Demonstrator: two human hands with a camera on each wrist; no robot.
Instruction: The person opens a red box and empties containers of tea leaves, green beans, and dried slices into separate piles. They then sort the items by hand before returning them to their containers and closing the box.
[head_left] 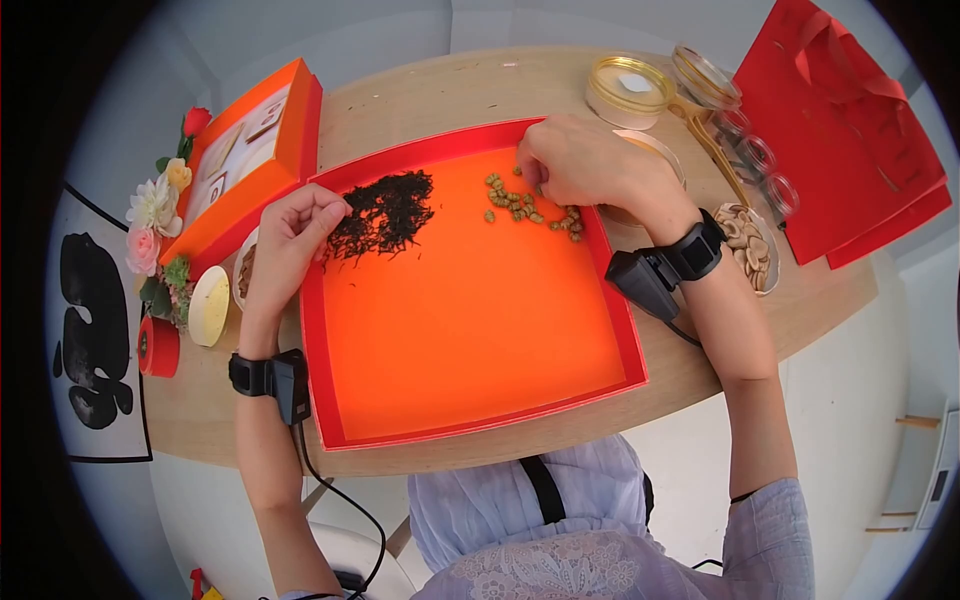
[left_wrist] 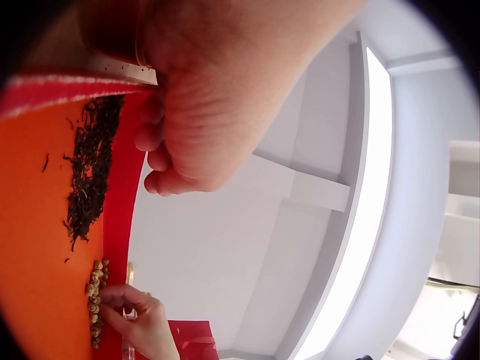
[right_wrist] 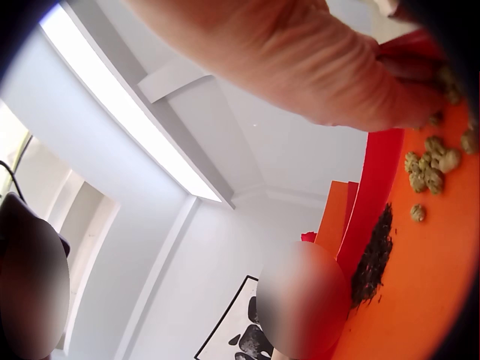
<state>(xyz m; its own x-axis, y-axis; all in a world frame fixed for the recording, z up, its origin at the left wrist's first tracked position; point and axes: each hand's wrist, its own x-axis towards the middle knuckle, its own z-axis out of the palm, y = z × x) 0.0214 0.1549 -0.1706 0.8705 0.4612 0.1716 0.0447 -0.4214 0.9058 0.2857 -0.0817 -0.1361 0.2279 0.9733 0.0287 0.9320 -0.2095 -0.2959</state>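
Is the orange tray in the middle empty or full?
Neither: the tray holds dark shreds and greenish pellets, yet most of its floor shows bare.

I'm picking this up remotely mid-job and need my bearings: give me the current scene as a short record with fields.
container: orange tray with red walls
far left inside: dark leaf shreds, loosely heaped
far right inside: greenish rolled pellets, some apart from the cluster
left hand: left hand curled beside the shreds; anything held is hidden
right hand: right hand reaches down, fingertips at the pellets; grip unclear
right of tray: dried slices in a bowl; red bag beyond
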